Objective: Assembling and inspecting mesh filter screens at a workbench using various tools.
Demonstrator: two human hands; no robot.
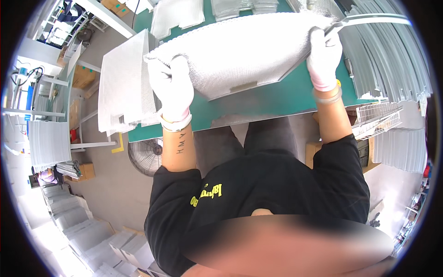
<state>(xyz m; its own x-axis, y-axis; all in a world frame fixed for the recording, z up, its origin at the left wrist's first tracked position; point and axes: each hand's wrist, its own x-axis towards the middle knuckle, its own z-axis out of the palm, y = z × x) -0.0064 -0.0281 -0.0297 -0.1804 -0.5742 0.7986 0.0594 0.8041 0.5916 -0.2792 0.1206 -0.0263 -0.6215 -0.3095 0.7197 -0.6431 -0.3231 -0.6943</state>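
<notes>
A silvery-white fine-mesh sheet (pixel 244 53) is stretched between my gloved hands above the green table, bowed along its far edge. My left hand (pixel 173 85), in a white glove, is closed on its left corner with the thumb on top. At the right end, my right hand (pixel 324 60), gloved too, pinches the other corner. A long pale strip (pixel 376 19) runs rightward from beside the right fingers; whether they grip it as well I cannot tell. The sheet's near edge hangs toward the tabletop, with a small greyish patch on it.
Stacked mesh panels (pixel 122 83) overhang the green table (pixel 267 104) at left. More cut mesh sheets (pixel 177 18) lie at the back. Many long pale strips (pixel 387 55) are piled at right, near a wire basket (pixel 378 121). A floor fan (pixel 145 157) stands below the table's left side.
</notes>
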